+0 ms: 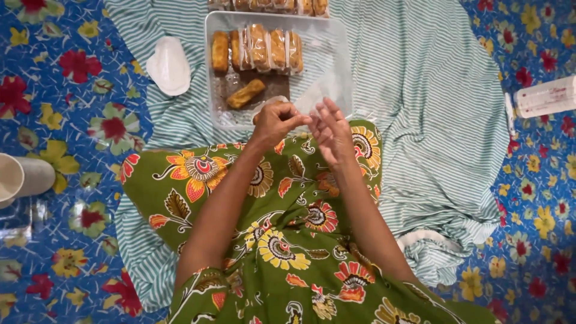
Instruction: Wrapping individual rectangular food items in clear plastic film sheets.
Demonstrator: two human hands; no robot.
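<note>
My left hand (275, 122) is closed around a golden-brown pastry roll, pinching a clear thin wrapper (318, 96) at the fingertips. My right hand (331, 129) is beside it, fingers spread, touching the same wrapper. Both hands hover over my knees in a green flowered dress, just in front of a clear plastic tray (336, 36). The tray holds a row of wrapped rolls (258, 49) at its far end and one bare roll (245, 93) lying loose.
A green-and-white striped cloth (432, 108) lies under the tray on a blue flowered mat (66, 108). A white lid (169, 66) rests left of the tray. A white cup (21, 178) lies at the left edge, a white box (545, 96) at the right.
</note>
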